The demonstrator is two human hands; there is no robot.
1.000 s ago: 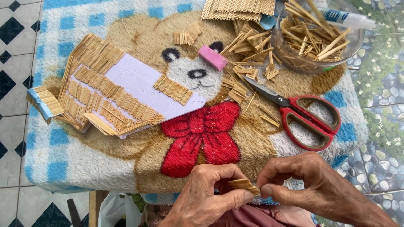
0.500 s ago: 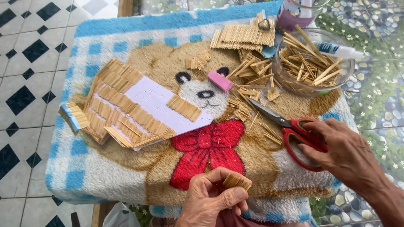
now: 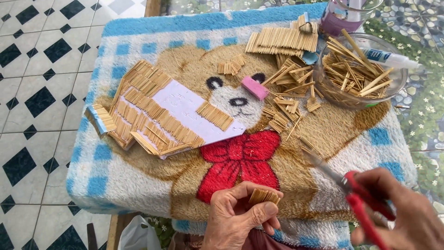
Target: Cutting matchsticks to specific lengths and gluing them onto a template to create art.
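Observation:
My left hand (image 3: 240,215) pinches a small panel of glued wooden sticks (image 3: 264,196) near the front edge of the towel. My right hand (image 3: 397,208) grips red-handled scissors (image 3: 356,196), lifted off the towel with the blades pointing up and left toward the stick panel. A white card partly covered with rows of sticks (image 3: 162,115) lies to the left on the bear-patterned towel (image 3: 138,180).
A clear bowl of loose sticks (image 3: 358,76) stands at the back right, with a glue tube (image 3: 388,58) beside it. A pink eraser (image 3: 254,88), scattered stick pieces (image 3: 282,111) and a larger stick panel (image 3: 282,41) lie mid-towel. Tiled floor lies to the left.
My right hand left the stick panel, reached to the scissors on the towel and picked them up. My left hand kept holding the stick panel.

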